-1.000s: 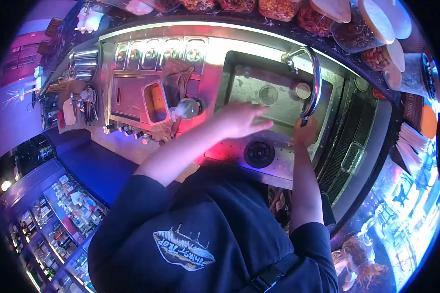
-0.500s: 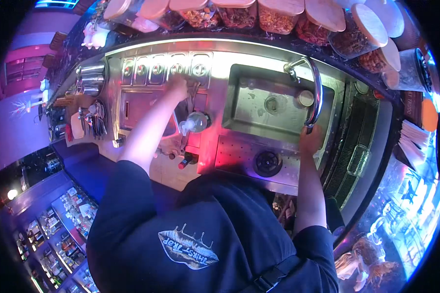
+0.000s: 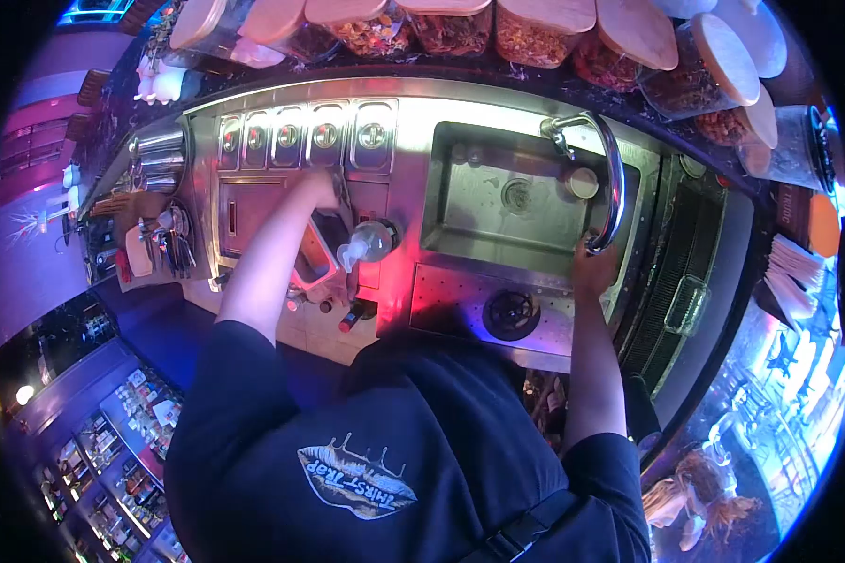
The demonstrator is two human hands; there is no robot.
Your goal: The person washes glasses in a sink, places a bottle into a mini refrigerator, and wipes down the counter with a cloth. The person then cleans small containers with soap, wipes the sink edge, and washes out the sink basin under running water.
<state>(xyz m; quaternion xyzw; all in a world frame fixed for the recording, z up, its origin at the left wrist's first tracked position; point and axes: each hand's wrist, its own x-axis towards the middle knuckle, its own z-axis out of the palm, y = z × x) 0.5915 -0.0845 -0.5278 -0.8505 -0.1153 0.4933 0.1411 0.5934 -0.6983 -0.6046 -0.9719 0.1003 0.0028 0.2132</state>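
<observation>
My right hand (image 3: pixel 594 267) is closed around the lower end of the curved chrome tap spout (image 3: pixel 616 178), over the right side of the steel sink (image 3: pixel 498 246). My left hand (image 3: pixel 323 188) is over the counter just below a row of lidded steel containers (image 3: pixel 372 137). Its fingers curl around or against a thin greyish thing (image 3: pixel 345 195) that I cannot make out. Under my left forearm lies an open rectangular bin (image 3: pixel 321 280) with an orange-red glow inside. A clear rounded bottle (image 3: pixel 374 241) with a pale spout stands beside it.
A small round cup (image 3: pixel 581 183) sits in the sink by the tap. A dark round rinser (image 3: pixel 512 314) is set in the perforated drainboard (image 3: pixel 441 296). Wooden-lidded jars (image 3: pixel 535 38) line the back ledge. Bar tools (image 3: pixel 167 239) stand at the left, a black mat (image 3: pixel 671 253) at the right.
My left hand has moved slightly down and left, away from the lidded containers. The open bin under my forearm now shows. My right hand stays on the tap spout.
</observation>
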